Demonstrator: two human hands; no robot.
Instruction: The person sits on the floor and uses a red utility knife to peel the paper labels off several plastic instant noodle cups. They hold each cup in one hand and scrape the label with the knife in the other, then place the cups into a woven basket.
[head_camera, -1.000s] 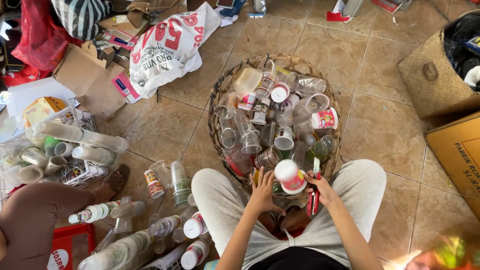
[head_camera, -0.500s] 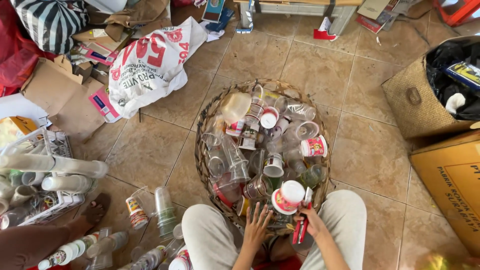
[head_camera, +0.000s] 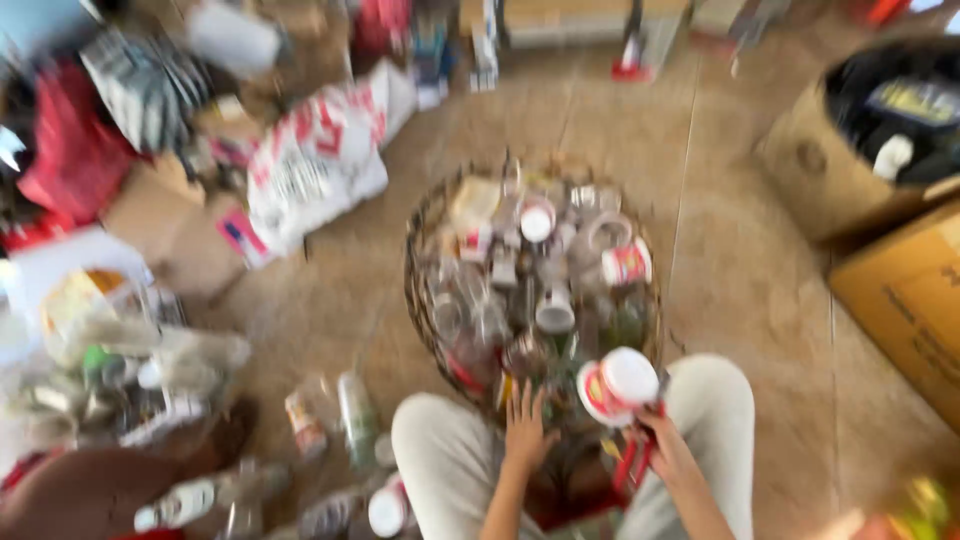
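With your right hand (head_camera: 668, 452) gripping the red-and-white cup (head_camera: 617, 385) and red tool (head_camera: 633, 462), keep your empty, spread left hand (head_camera: 527, 430) steadying the basket (head_camera: 425, 300) rim.

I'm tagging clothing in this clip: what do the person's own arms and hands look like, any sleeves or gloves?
Left hand and right hand are bare: no gloves. The forearms show no sleeves. The frame is too blurred to tell rings or a watch.

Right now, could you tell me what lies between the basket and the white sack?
In the head view, only bare tiled floor separates the basket from the white sack; blur could hide small litter.
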